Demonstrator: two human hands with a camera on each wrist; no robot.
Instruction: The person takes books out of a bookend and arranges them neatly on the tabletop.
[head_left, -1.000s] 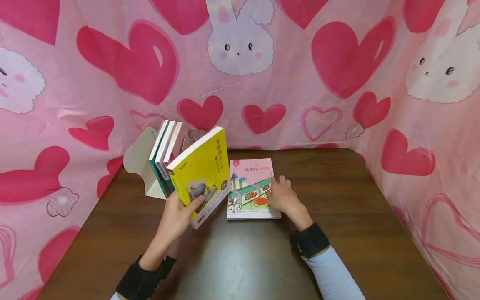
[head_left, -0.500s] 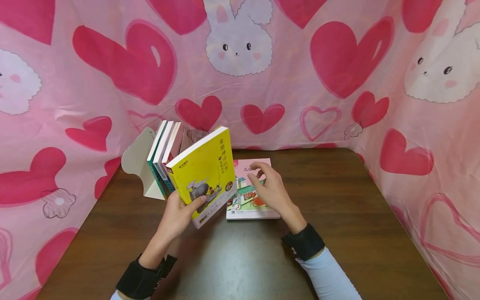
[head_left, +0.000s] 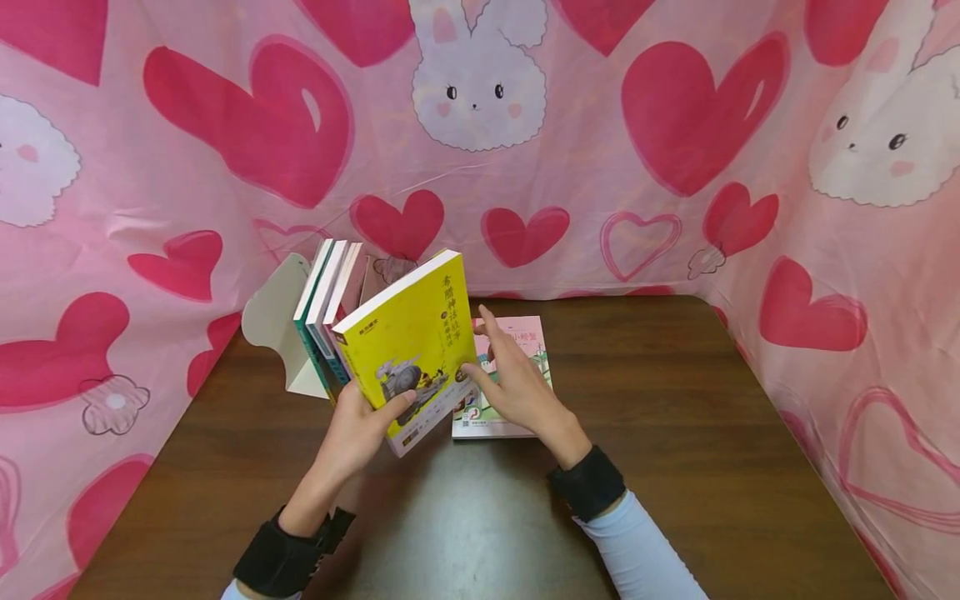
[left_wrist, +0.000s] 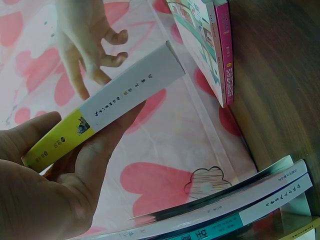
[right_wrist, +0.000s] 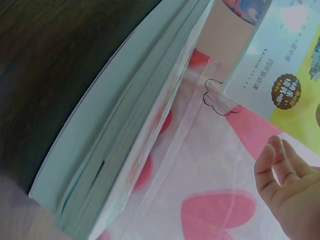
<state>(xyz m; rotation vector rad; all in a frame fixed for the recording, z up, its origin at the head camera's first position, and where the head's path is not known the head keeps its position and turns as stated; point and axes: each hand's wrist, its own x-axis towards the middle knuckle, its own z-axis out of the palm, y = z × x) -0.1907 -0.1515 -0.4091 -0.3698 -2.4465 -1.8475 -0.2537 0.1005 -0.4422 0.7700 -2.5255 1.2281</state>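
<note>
Table [head_left: 675, 400] first: bookend [head_left: 272, 312] and row of books [head_left: 327, 287] at ten o'clock, pink books [head_left: 534, 337] stacked flat at twelve. Yellow book [head_left: 408, 337] at eleven, held up tilted, near the row. My left grip [head_left: 360, 429] has it pinched low on the spine side, thumb on cover. My right grip [head_left: 521, 387], fingers loose, nothing held, is at its three o'clock edge; contact, can't tell. Best, I judge: pinch that edge, thumb in front, firm both sides before shifting, spine clear of the row.
</note>
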